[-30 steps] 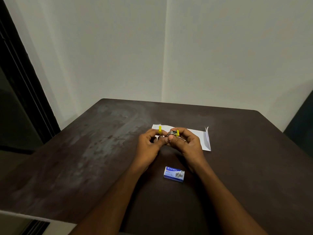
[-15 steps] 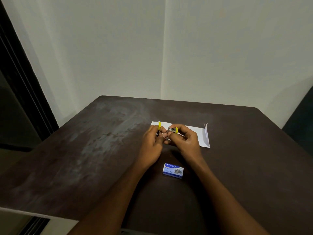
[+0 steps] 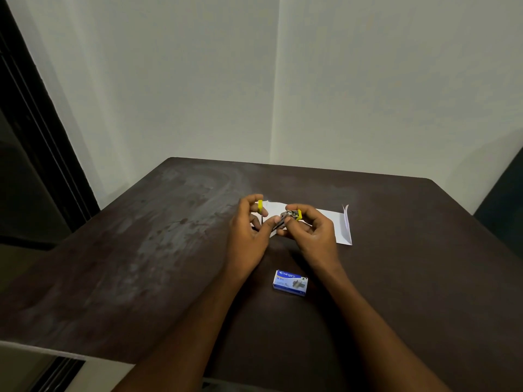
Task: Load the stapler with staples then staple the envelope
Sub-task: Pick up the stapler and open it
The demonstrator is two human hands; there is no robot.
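Over white paper envelope (image 3: 336,224), left grip (image 3: 249,233) pinches yellow end piece (image 3: 259,206), right grip (image 3: 311,233) curls round small yellow-and-metal stapler (image 3: 293,215) — held apart, prob. to bare staple channel.

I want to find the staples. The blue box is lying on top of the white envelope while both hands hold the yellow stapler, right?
No. The head view shows the blue box on the table, nearer the person than the white envelope. The left hand and right hand do hold the yellow stapler.
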